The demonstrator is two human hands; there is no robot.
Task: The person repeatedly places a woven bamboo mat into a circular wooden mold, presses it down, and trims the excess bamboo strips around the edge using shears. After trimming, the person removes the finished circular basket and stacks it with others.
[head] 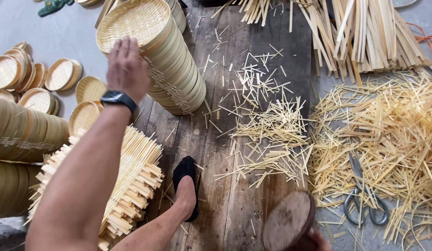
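The left hand (127,67) lays open fingers on the leaning basket stack (165,56), steadying it, while the right hand (318,239) grips a wood block (286,221).

- We see scissors (365,195) lying among loose bamboo offcuts (388,139) on the right.
- We see long bamboo strips (365,32) piled at top right.
- We see small woven baskets (39,79) scattered at left.
- We see a green object (52,6) at top left.
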